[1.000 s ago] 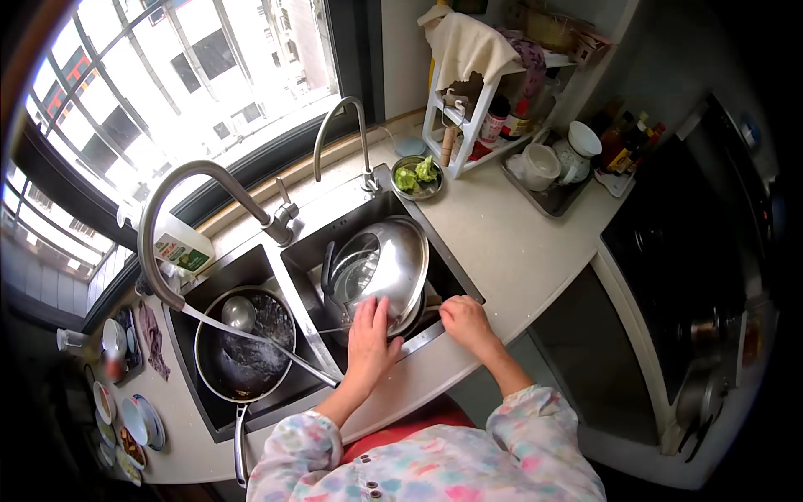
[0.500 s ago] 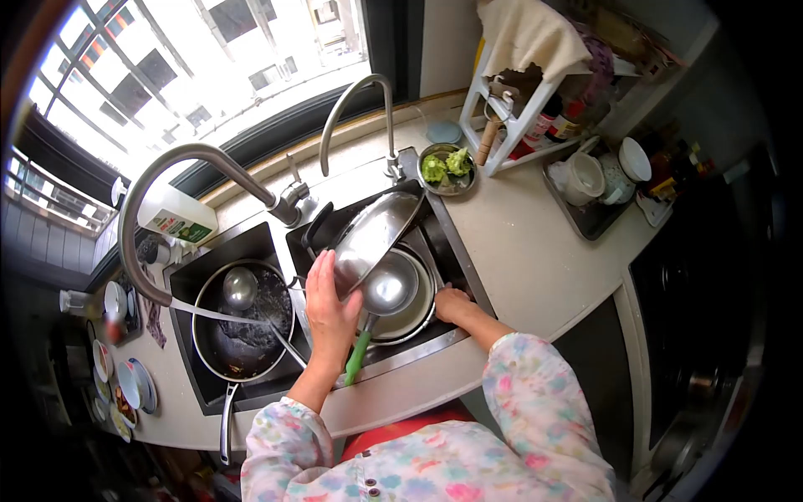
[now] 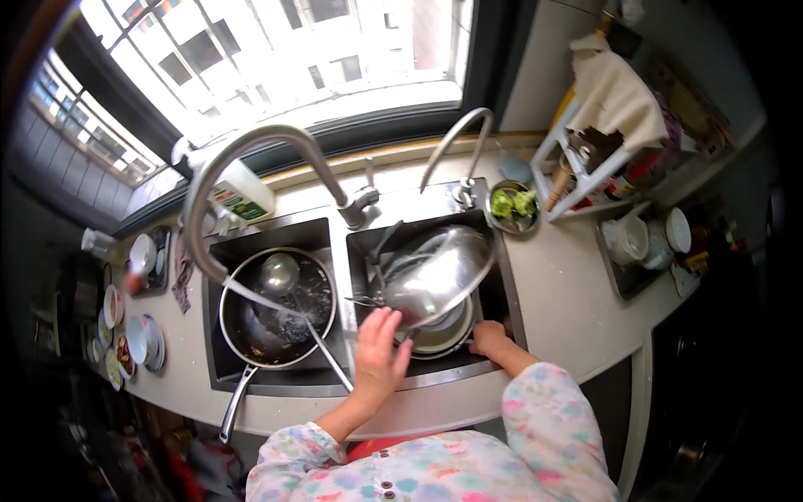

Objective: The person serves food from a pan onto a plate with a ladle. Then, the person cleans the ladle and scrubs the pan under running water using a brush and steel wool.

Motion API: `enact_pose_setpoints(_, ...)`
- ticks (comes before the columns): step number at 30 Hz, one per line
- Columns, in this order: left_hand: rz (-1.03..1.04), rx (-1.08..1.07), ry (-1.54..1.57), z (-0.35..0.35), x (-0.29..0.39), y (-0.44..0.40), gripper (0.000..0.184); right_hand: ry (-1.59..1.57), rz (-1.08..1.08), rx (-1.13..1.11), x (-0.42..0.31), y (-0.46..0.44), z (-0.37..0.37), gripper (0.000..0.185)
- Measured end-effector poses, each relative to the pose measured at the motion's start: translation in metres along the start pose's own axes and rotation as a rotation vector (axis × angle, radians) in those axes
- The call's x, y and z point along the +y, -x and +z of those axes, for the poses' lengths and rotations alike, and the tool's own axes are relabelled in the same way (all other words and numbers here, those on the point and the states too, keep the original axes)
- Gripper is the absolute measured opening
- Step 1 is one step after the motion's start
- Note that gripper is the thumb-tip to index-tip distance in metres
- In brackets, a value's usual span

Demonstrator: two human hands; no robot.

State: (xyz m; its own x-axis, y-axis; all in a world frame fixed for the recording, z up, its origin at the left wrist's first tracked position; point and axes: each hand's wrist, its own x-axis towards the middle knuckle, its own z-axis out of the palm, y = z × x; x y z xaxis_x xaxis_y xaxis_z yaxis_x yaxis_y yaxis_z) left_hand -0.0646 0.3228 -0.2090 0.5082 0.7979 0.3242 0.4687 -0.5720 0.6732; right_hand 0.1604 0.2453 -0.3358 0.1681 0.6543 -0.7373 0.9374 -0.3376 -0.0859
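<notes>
My left hand (image 3: 381, 360) is at the front of the right sink basin (image 3: 498, 289), fingers stretched out and apart, by the lower left edge of a shiny, tilted metal lid (image 3: 447, 272). Whether the fingertips touch the lid I cannot tell. Under the lid sits a light-coloured pot (image 3: 456, 343), mostly covered. My right hand (image 3: 491, 339) is closed at the pot's right side; its fingertips are partly hidden. In the left basin a dark frying pan (image 3: 251, 322) holds a ladle (image 3: 280, 272), while water (image 3: 259, 299) streams into it from the curved faucet (image 3: 196, 217).
A small metal bowl of green vegetables (image 3: 513, 205) stands behind the right basin. On the right are a white rack (image 3: 577, 180) and a tray (image 3: 619, 272) with cups. A white jug (image 3: 242, 192) and several dishes (image 3: 144, 341) are on the left.
The view has swung left. The lid has come lower over the pot, and the green-handled ladle there is now hidden. My left hand sits lower against the lid; my right hand stays at the pot.
</notes>
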Motion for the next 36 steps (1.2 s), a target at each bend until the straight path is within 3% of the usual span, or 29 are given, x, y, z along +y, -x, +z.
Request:
enact_pose_setpoints(2, 0.003, -0.060, 0.002, 0.002, -0.008, 0.017, 0.049, 0.079, -0.007, 0.124, 0.000, 0.013, -0.006, 0.030)
enact_pose_setpoints(3, -0.006, -0.083, -0.001, 0.004, -0.013, 0.024, 0.049, 0.096, -0.119, 0.136, 0.004, 0.026, -0.019, 0.030)
enact_pose_setpoints(5, -0.047, -0.146, 0.014, 0.007, -0.019, 0.038, 0.049, 0.063, -0.028, 0.159, 0.001, 0.060, -0.045, 0.033)
enact_pose_setpoints(7, -0.034, -0.144, 0.013, 0.008, -0.017, 0.047, 0.048, 0.031, -0.143, 0.464, 0.004, 0.100, -0.056, 0.028)
enact_pose_setpoints(11, -0.078, -0.175, 0.028, 0.005, -0.003, 0.054, 0.044, -0.069, -0.159, 0.827, -0.005, 0.177, -0.102, 0.018)
enact_pose_setpoints(13, -0.018, -0.192, 0.103, 0.003, 0.005, 0.053, 0.054, -0.128, -0.096, 0.935, -0.013, 0.212, -0.123, 0.018)
enact_pose_setpoints(16, 0.119, -0.183, 0.169, 0.003, 0.031, 0.040, 0.066, -0.229, -0.164, 0.853, -0.030, 0.254, -0.147, 0.022)
enact_pose_setpoints(17, 0.177, -0.116, 0.161, 0.001, 0.039, 0.033, 0.065, -0.269, -0.209, 0.843, -0.037, 0.256, -0.149, 0.025)
enact_pose_setpoints(20, 0.075, -0.408, 0.239, 0.006, 0.032, 0.032, 0.056, -0.410, -0.346, 0.888, -0.068, 0.256, -0.156, 0.038)
enact_pose_setpoints(21, 0.061, -0.365, 0.293, 0.000, 0.027, 0.034, 0.041, -0.468, -0.397, 0.938, -0.081, 0.249, -0.160, 0.045)
enact_pose_setpoints(24, -0.267, -0.349, 0.383, -0.034, 0.007, 0.042, 0.030, -0.777, -0.400, 1.128, -0.132, 0.228, -0.150, 0.074)
enact_pose_setpoints(25, -0.304, -0.271, 0.348, -0.045, 0.003, 0.043, 0.031, -0.812, -0.398, 1.031, -0.136, 0.207, -0.128, 0.086)
enact_pose_setpoints(27, -0.407, -0.102, 0.272, -0.069, -0.009, 0.048, 0.034, -1.222, -0.314, 0.549, -0.176, 0.172, -0.090, 0.075)
enact_pose_setpoints(28, -0.427, -0.168, 0.283, -0.074, -0.023, 0.053, 0.042, -1.139, -0.444, 0.485, -0.200, 0.146, -0.067, 0.061)
enact_pose_setpoints(29, -0.431, -0.169, 0.337, -0.082, -0.032, 0.059, 0.046, -1.440, -0.589, 0.360, -0.228, 0.127, -0.049, 0.049)
enact_pose_setpoints(31, -0.399, -0.132, 0.401, -0.094, -0.049, 0.070, 0.053, -1.459, -0.402, 0.385, -0.258, 0.098, -0.036, 0.026)
enact_pose_setpoints(36, -0.318, -0.021, 0.494, -0.111, -0.098, 0.097, 0.058, -1.470, -0.320, 0.293, -0.296, 0.055, -0.038, 0.018)
